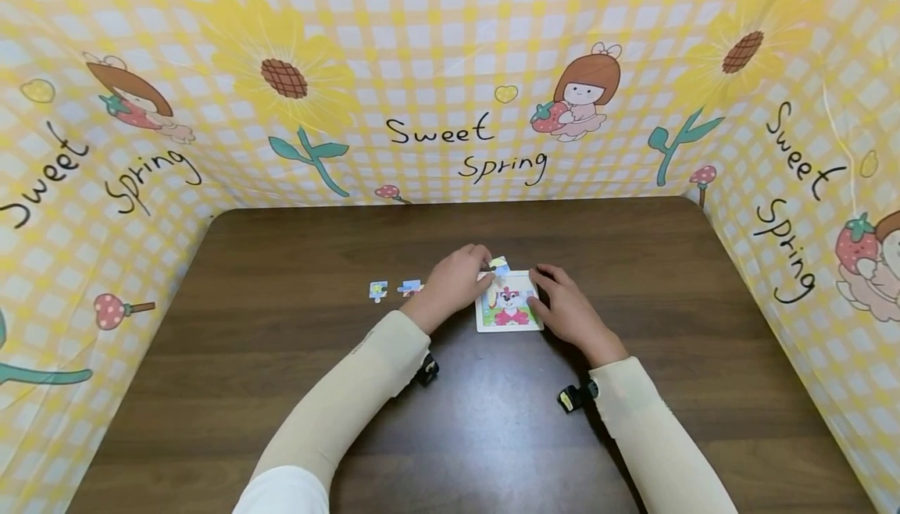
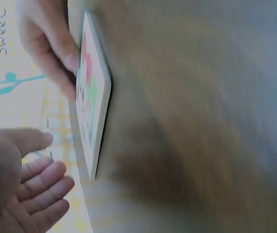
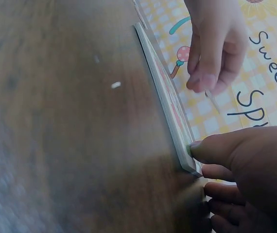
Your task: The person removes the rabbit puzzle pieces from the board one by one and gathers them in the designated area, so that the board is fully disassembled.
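A square jigsaw puzzle (image 1: 509,317) with a pale frame and a rabbit in pink lies flat on the table. My left hand (image 1: 455,278) is above its far left corner and pinches a puzzle piece (image 1: 500,265), which appears thin and edge-on in the right wrist view (image 3: 212,101). At the opposite side my right hand (image 1: 573,312) holds the puzzle's right edge. In the right wrist view its thumb (image 3: 209,149) lies on the frame, with the other fingers beside the edge. Part of the picture is hidden by the hands.
Two loose puzzle pieces lie left of the left hand: a blue and yellow one (image 1: 378,290) and another (image 1: 410,287) partly behind the wrist. A patterned yellow check cloth (image 1: 436,53) encloses the brown wooden table (image 1: 295,240) at the back and sides.
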`<action>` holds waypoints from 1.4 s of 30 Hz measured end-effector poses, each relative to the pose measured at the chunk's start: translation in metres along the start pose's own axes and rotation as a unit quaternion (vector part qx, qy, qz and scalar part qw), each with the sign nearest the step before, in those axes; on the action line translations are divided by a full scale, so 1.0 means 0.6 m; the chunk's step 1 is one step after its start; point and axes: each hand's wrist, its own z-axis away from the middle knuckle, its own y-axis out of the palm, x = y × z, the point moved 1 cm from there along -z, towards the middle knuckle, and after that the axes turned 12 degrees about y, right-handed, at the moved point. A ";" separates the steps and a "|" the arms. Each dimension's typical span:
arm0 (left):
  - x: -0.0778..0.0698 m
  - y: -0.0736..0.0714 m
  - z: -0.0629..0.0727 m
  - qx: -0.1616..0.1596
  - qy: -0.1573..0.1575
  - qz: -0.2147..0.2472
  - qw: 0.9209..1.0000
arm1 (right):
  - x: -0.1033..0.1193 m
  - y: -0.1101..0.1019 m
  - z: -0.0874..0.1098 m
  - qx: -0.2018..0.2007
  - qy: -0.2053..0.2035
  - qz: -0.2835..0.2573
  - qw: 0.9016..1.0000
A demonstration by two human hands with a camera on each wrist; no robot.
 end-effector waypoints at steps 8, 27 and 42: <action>0.040 -0.023 0.031 0.011 0.008 -0.016 1.000 | -0.004 0.000 0.000 -0.001 -0.005 0.001 1.000; 0.104 -0.025 0.094 0.031 0.008 -0.054 0.998 | -0.005 0.004 0.000 0.010 0.007 -0.001 1.000; 0.110 -0.020 0.108 0.010 0.029 -0.068 0.997 | -0.003 0.001 0.004 0.004 0.004 -0.001 1.000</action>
